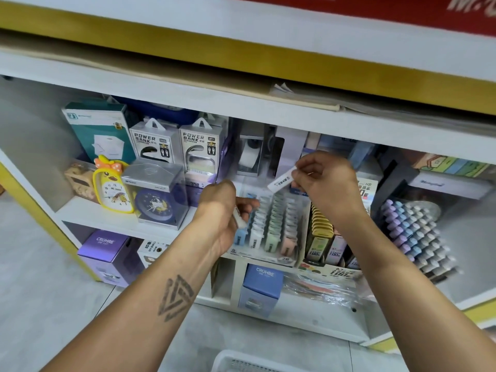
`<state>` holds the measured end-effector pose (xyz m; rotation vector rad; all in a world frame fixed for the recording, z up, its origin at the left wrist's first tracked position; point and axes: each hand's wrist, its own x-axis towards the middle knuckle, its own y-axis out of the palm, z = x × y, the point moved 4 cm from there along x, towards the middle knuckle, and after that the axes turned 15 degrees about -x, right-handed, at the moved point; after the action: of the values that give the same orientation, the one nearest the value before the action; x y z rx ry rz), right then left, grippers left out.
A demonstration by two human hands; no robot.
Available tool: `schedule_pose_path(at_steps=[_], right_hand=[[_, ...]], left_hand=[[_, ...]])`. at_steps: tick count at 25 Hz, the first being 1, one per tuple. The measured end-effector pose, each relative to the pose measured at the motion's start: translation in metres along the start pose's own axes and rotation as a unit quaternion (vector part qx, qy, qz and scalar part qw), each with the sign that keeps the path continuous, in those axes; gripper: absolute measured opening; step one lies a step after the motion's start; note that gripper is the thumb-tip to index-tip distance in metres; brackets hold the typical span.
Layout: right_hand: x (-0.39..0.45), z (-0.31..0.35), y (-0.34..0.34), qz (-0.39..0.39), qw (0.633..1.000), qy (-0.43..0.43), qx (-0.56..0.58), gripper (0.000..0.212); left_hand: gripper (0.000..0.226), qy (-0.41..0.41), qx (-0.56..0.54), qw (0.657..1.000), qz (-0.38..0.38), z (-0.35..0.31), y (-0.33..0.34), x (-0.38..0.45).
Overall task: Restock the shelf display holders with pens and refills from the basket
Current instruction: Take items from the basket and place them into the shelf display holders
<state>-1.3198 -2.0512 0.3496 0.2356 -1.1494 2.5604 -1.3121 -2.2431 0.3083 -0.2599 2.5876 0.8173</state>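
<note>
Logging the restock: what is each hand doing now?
Left hand: shut on a white pack.
Right hand: pinching a white refill.

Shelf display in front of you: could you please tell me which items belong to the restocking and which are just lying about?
Job:
white refill case in right hand
white case in left hand
display holder
basket

Bystanders:
duck clock
power bank boxes
purple box

i see a white refill case [280,181] tilted, pinched by my right hand [326,178]; a second white one [239,218] sits in my left hand [224,208].
</note>
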Motion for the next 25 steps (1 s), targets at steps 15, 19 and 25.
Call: schedule_pose_path(at_steps=[15, 19, 25], right_hand=[[0.001, 0.01, 0.048, -0.016, 0.951, -0.162, -0.261, 0.008], [0.001, 0.011, 0.055, 0.017, 0.945, -0.167, -0.281, 0.007], [-0.001, 0.014, 0.057, 0.019, 0.929, -0.17, -0.328, 0.003]], left_hand=[[0.021, 0.022, 0.077, 0.996, 0.027, -0.003, -0.009, -0.004], [0.015, 0.031, 0.1, 0.994, 0.04, -0.004, -0.01, -0.004], [0.015, 0.015, 0.113, 0.992, 0.045, -0.002, -0.014, -0.004]])
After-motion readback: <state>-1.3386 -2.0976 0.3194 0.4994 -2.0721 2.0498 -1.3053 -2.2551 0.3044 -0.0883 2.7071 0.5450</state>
